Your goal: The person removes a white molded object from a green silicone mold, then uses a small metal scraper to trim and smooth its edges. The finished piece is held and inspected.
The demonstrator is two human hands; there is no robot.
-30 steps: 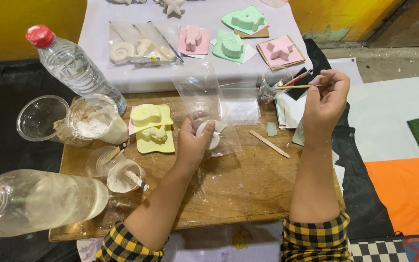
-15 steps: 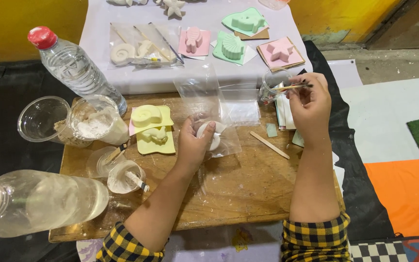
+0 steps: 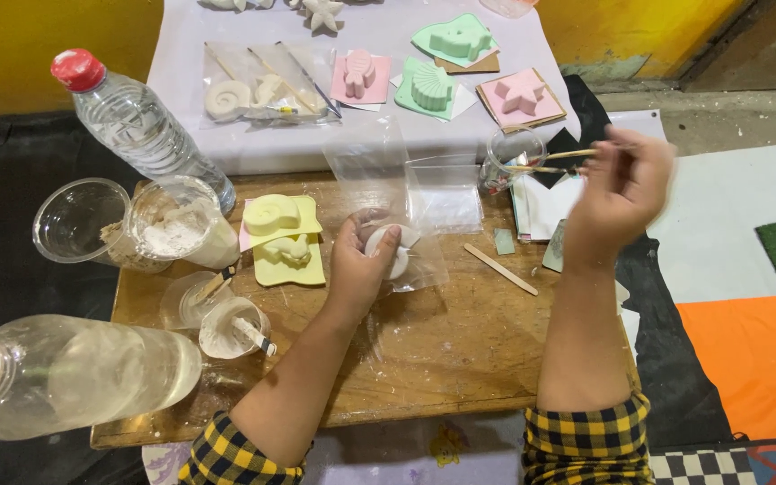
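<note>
Left hand [image 3: 361, 265] unmoved mid-counter [image 3: 424, 359], fingers pressed on a white plaster cast [image 3: 386, 250] inside its clear bag (bag flat on the wood). Right hand [image 3: 621, 189] — lately lower — now raised past the far right corner, pinching a thin brush [image 3: 557, 156] lifted from the clear cup [image 3: 512, 157].

Your left hand [image 3: 361, 265] gripped a white cast [image 3: 386, 251] inside a clear bag [image 3: 406, 202] on the wooden tabletop [image 3: 442, 341]. Your right hand [image 3: 621, 193], raised and blurred, pinched thin sticks [image 3: 560, 157] that reached into a small clear cup [image 3: 509, 160]. A flat wooden stick [image 3: 500, 269] lay between your hands. Yellow molds [image 3: 282, 235] sat just left of the bag, beside a cup of powder [image 3: 172, 229].
</note>
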